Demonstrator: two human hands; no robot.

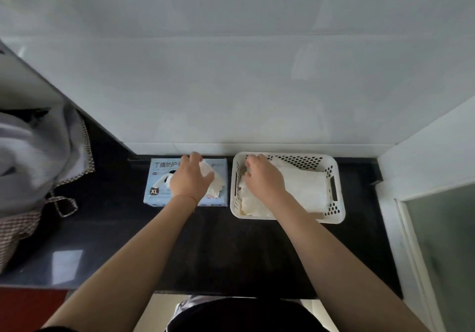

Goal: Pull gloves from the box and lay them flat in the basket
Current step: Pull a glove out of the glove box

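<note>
Box (164,177) sits left of basket (334,167), so left hand (191,177) pinches a glove (213,177) while right hand (264,177), fingers loosely curled, presses gloves (303,185) flat.

Both forearms bare, reaching forward from the near edge of the countertop toward its far edge, roughly parallel, well apart.

Left hand (191,177): palm down, back of hand to camera, near the far edge left of centre. Fingers curled forward and downward, thumb on the right side closing on white glove material (212,177); fingertips partly hidden. A thin red cord circles the left wrist.

Right hand (263,177): palm down, right of centre near the far edge, wrist angled slightly leftward. Fingers bent at the knuckles, tips pressing down on the white gloves beneath; whether they pinch cannot be told.
</note>
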